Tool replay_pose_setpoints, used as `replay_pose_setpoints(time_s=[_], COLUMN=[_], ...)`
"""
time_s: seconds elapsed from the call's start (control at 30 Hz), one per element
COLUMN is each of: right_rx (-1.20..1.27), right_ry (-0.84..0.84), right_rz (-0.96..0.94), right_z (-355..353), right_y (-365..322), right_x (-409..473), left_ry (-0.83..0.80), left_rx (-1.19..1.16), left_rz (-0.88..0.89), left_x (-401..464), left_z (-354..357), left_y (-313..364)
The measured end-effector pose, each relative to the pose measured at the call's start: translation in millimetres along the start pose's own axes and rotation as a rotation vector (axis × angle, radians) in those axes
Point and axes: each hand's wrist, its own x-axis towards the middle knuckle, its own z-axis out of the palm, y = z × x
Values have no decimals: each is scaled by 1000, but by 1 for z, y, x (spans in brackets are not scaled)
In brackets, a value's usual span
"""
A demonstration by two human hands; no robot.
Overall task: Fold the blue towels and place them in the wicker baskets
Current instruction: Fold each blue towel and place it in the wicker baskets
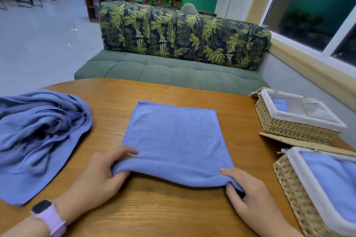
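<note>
One blue towel (173,132) lies flat in the middle of the wooden table (173,208); left hand (100,175) & right hand (248,190) each pinch a near corner, hands well apart, prob. to lift the near edge over for a first fold; unfolded pile (36,136) waits at left; far basket (294,115) & near basket (316,192) at right already hold blue cloth; behind the table a green sofa (169,71) w/ leaf-print back, window at right

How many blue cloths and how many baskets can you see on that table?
Flat blue towel, gripped by left hand and right hand: 1
Blue pile, too bunched to count: 1
Towels inside baskets: 2
Wicker baskets: 2
Total: 6
</note>
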Motion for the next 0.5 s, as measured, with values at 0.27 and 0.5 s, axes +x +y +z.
replay_pose_setpoints(time_s=[0.27, 0.5], right_rx=[41, 23], right_ry=[-19, 0], right_rz=[90, 118], right_z=[-2, -1], right_y=[-1, -3], right_x=[4, 6], left_ry=[115, 134], left_rx=[-185, -196], left_rz=[-215, -221], left_x=[8, 10], left_z=[2, 1], left_y=[-6, -9])
